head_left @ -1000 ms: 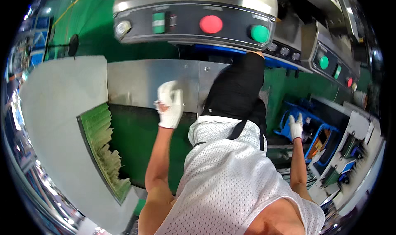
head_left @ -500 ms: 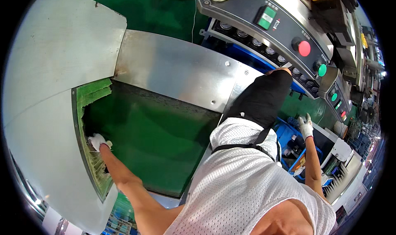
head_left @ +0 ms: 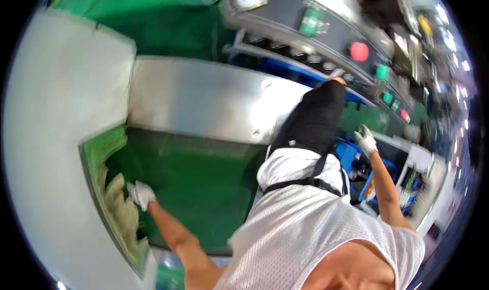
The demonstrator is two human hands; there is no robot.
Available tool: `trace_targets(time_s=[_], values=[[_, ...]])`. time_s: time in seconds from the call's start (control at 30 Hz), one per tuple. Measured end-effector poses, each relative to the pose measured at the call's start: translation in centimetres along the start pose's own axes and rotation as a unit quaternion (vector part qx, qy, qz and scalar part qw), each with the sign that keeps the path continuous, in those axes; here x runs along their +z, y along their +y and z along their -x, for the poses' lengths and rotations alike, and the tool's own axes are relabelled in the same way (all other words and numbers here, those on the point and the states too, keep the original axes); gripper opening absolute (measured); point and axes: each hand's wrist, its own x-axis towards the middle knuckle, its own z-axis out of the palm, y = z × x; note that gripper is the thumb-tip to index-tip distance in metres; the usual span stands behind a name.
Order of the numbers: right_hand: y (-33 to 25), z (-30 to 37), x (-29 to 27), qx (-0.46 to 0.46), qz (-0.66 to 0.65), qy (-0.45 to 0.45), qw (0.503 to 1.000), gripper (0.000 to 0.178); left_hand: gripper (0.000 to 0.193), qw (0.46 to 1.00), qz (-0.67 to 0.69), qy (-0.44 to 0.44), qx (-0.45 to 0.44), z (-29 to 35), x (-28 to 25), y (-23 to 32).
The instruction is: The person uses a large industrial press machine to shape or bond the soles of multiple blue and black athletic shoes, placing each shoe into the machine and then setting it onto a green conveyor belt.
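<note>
My left hand (head_left: 141,195), in a white glove, is at the edge of a green belt (head_left: 193,183). Right beside its fingertips hang pale, frayed flaps (head_left: 121,203) in the opening of a light grey housing (head_left: 56,96). Motion smears these fingers, so whether they hold anything does not show. My right hand (head_left: 365,140), gloved in white as well, is raised in the air with its fingers apart and nothing in them. Below it is a blue crate (head_left: 347,155) holding small items I cannot make out.
A stainless steel rail (head_left: 198,96) borders the belt's far side. Beyond it stands a control panel (head_left: 331,35) with a red button (head_left: 359,51), green buttons and a row of gauges. A white machine (head_left: 420,160) is at the right.
My left hand has drawn back rightward from inside the opening, and the pale flaps now hang more visibly beside it. My right hand stays raised near the crate. The whole view has shifted and blurred.
</note>
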Motion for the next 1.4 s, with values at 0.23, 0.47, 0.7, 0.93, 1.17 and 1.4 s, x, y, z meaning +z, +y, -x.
trace_targets(time_s=[0.23,0.47,0.7,0.93,1.17,1.4], values=[[-3.2,1.8,-3.5,0.034,-0.197,0.182,0.963,0.068,0.041,0.930,0.152,0.110,0.315,6.7,-7.1,10.4],[-5.8,0.8,-14.5,-0.067,-0.641,0.324,0.692,0.055,0.026,0.672,0.392,-0.211,0.592,27.6,-17.7,42.2],[-4.4,-10.3,-27.0,-0.189,-0.590,0.371,0.692,0.064,0.023,0.312,0.345,-0.159,0.871,39.3,-14.5,62.0],[-1.7,-23.7,-37.0,-0.060,-0.410,0.321,0.851,0.076,0.020,0.363,0.284,-0.230,0.857,42.2,-12.3,65.7],[-3.2,-39.6,-38.3,-0.028,-0.225,0.282,0.932,0.057,0.026,0.388,0.237,-0.238,0.858,42.9,-11.5,66.7],[-3.7,-40.8,-40.1,-0.006,-0.255,0.279,0.926,0.073,0.026,0.406,0.218,-0.217,0.860,41.9,-11.0,66.8]])
